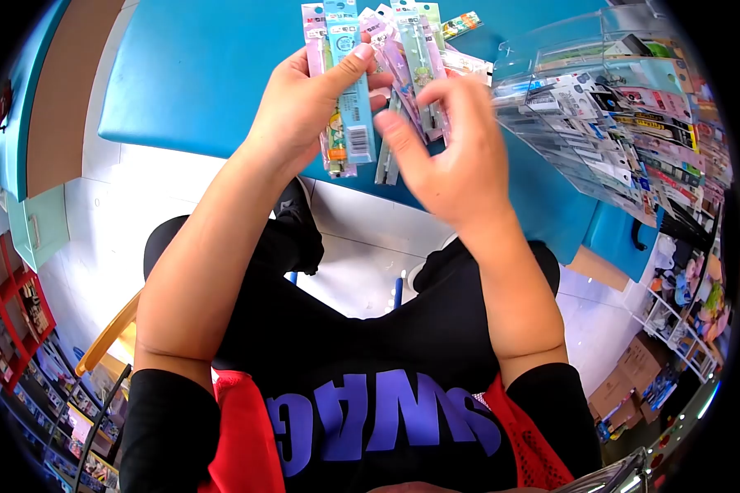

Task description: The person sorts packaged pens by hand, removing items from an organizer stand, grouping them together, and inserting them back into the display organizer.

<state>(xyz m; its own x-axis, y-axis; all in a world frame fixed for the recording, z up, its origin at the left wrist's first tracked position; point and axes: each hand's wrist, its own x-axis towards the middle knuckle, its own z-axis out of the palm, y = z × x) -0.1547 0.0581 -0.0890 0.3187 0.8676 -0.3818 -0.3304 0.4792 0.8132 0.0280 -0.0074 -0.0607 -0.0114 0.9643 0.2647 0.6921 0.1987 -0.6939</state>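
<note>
My left hand is closed round a few slim, flat pen packets, thumb on the front. The foremost is a light blue packet with a barcode near its lower end; pink and green ones show behind it. My right hand, slightly blurred, is beside them with its thumb and fingers apart and nothing visible between them. Just behind its fingers lie a pale green packet and a purple packet, part of a loose pile on the blue table. The fingers hide some of the pile.
A clear plastic display rack full of packaged stationery stands at the right. Another small packet lies at the back of the pile. Cardboard boxes sit on the floor at lower right, and a red shelf stands at far left.
</note>
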